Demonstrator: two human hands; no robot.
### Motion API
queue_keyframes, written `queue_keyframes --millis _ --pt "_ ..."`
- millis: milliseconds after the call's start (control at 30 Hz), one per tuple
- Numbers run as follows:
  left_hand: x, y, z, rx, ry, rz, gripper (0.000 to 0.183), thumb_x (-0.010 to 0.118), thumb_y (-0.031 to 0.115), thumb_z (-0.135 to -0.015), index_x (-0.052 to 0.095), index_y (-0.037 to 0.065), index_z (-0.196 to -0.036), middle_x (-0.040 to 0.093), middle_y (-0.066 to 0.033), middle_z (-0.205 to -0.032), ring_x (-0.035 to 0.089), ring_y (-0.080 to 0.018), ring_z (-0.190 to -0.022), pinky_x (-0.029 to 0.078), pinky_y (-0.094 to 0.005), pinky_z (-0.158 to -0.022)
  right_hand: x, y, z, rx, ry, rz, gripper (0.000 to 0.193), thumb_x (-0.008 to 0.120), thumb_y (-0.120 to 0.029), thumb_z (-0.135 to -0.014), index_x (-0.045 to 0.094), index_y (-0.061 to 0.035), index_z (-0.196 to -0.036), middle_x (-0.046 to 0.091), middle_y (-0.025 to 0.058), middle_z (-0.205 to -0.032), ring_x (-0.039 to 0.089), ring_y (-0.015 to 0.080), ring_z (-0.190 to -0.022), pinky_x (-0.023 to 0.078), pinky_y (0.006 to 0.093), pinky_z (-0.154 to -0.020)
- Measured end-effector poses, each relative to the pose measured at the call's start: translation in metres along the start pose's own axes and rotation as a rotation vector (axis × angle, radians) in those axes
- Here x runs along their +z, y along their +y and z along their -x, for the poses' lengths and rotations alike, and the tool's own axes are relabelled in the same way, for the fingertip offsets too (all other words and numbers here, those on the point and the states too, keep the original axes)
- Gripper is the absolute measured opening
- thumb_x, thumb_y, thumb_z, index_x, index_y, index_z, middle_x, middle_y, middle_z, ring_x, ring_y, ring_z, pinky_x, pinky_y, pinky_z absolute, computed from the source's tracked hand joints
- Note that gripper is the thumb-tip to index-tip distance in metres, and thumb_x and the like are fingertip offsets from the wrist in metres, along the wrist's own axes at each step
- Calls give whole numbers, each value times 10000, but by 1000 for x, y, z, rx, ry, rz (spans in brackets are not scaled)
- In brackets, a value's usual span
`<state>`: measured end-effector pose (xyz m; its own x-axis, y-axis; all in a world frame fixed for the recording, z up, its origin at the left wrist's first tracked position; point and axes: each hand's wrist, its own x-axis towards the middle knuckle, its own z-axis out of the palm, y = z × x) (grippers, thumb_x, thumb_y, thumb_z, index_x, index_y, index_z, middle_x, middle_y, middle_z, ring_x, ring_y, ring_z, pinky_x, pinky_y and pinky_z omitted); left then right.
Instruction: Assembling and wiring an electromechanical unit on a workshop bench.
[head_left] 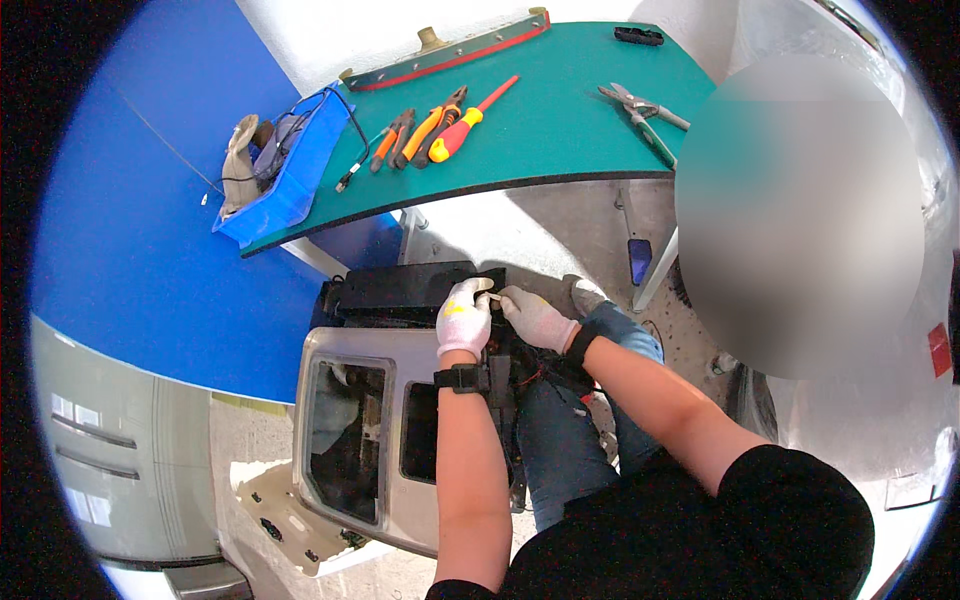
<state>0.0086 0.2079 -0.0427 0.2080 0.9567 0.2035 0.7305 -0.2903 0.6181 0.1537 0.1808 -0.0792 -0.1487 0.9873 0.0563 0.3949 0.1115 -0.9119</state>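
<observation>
Both hands wear white gloves and meet at the back corner of a bulky machine with a black housing [400, 288] and a pale beige panel [400, 345] framing a dark window. My left hand [463, 320] is closed at that corner, its fingertips bent over the black edge. Close beside it, my right hand [538, 320] pinches with thumb and fingers toward the left fingertips. A small whitish bit shows between the two hands; it is too small to name. Below the right wrist, thin dark and red wires [527, 370] spill from the machine's side.
Beyond the machine stands a green-topped table [560, 130] holding pliers [430, 130], a red-and-yellow screwdriver [470, 122], cutters [640, 118] and a long red-edged strip [450, 58]. A blue bin [290, 190] of cables sits at its left end. A beige cover [290, 525] lies on the floor.
</observation>
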Motion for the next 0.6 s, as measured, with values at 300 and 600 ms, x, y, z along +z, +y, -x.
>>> queue_keyframes --millis 300,600 --pt "-8 16 3 -1 -74 -30 263 514 102 -861 643 139 -1087 640 -72 -1106 598 -262 -1026 466 -347 -882 1 0 0 -3 27 12 334 387 -249 -960 515 22 -1105 590 287 -1022 555 435 -995 431 480 -858" --pt "-3 14 4 -13 -106 -69 259 499 115 -867 647 134 -1078 631 -95 -1096 597 -280 -1016 468 -358 -868 6 8 0 -33 54 24 281 384 -236 -961 496 -8 -1081 594 275 -972 561 430 -966 440 473 -812"
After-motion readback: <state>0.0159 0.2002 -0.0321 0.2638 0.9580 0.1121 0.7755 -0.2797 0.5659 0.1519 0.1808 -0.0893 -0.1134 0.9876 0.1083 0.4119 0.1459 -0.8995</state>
